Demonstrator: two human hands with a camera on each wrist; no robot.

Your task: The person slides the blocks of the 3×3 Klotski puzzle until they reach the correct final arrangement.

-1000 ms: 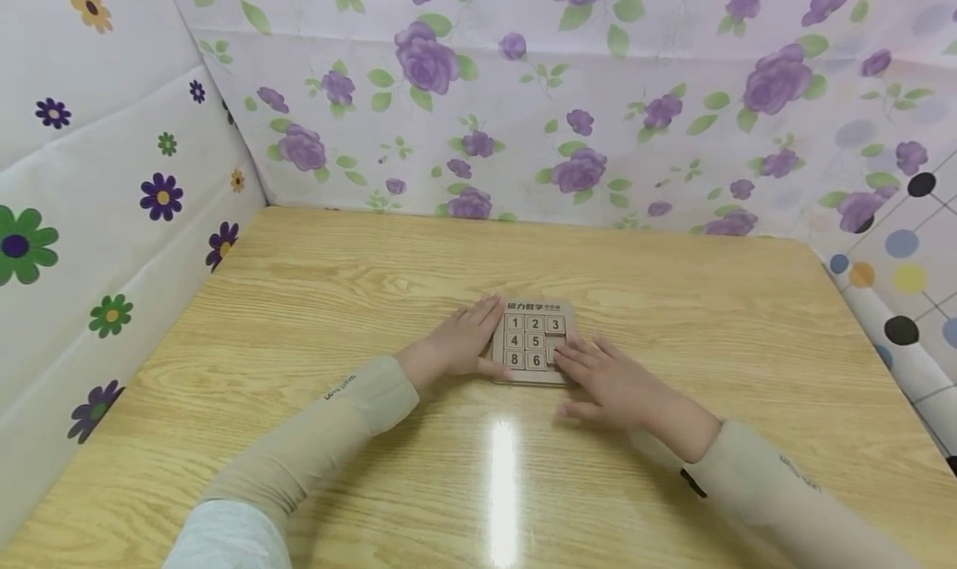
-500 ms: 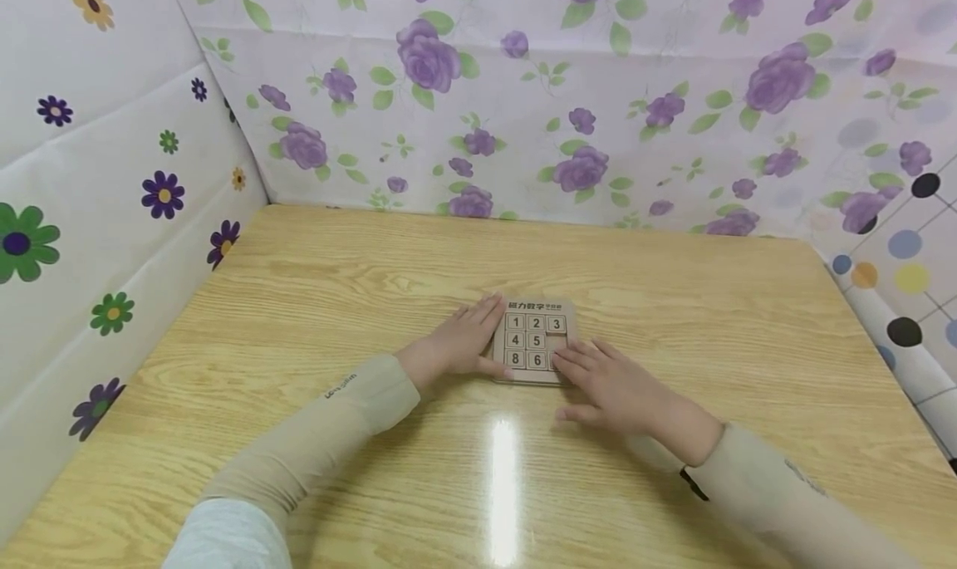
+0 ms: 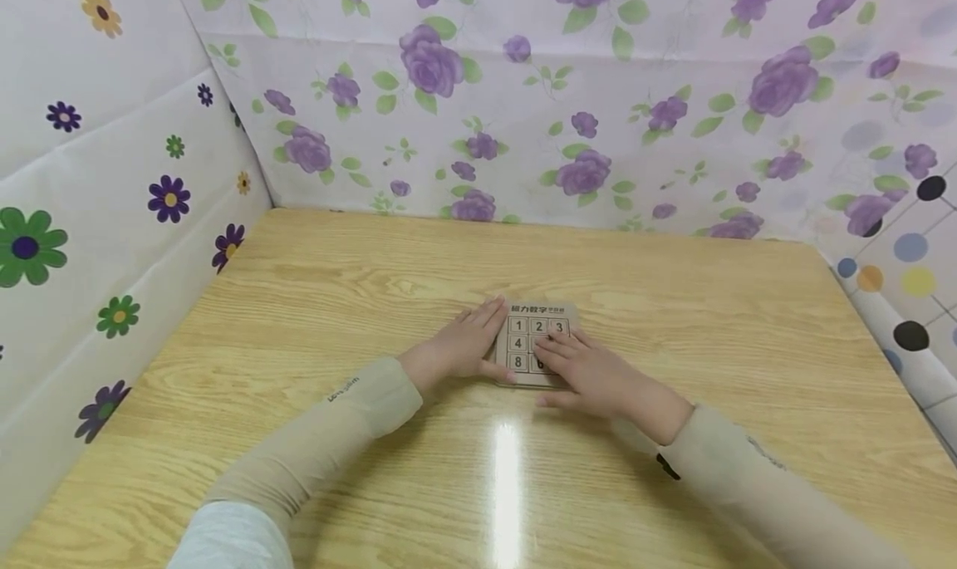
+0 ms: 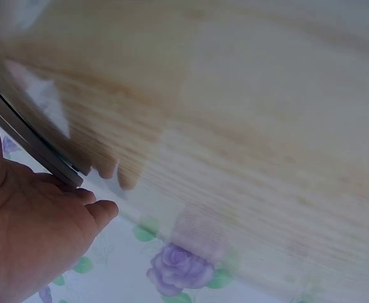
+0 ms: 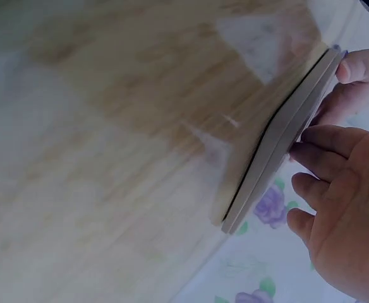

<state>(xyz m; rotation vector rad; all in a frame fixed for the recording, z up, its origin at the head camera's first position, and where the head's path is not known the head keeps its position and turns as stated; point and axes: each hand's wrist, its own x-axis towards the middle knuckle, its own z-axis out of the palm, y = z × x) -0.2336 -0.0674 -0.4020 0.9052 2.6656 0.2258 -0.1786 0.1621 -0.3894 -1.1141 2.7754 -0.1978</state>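
In the head view a number sliding puzzle [image 3: 503,370] lies flat on the table, with tiles in a square frame. The 1, 2, 4 and 8 show plainly; the 3 and 6 are partly covered. My left hand [image 3: 459,346] rests along the puzzle's left side, fingers nearly straight, thumb by its near left corner. My right hand [image 3: 598,376] lies over the middle and right columns, its extended fingertips touching the tiles and hiding the 5 and the right column below the 3. From the right wrist view, the puzzle's edge [image 5: 276,145] shows beside the fingers.
The wood-grain table [image 3: 359,303] surrounds the puzzle, with a bright light reflection near its front. A purple-flowered cloth [image 3: 516,137] hangs behind it. A flower-print cloth [image 3: 127,220] stands at the left and a dotted cloth [image 3: 897,303] at the right.
My right hand first slid toward me in the right column, leaving a gap below the 3, then moved left and away from me onto the middle column. My left hand stayed in place.
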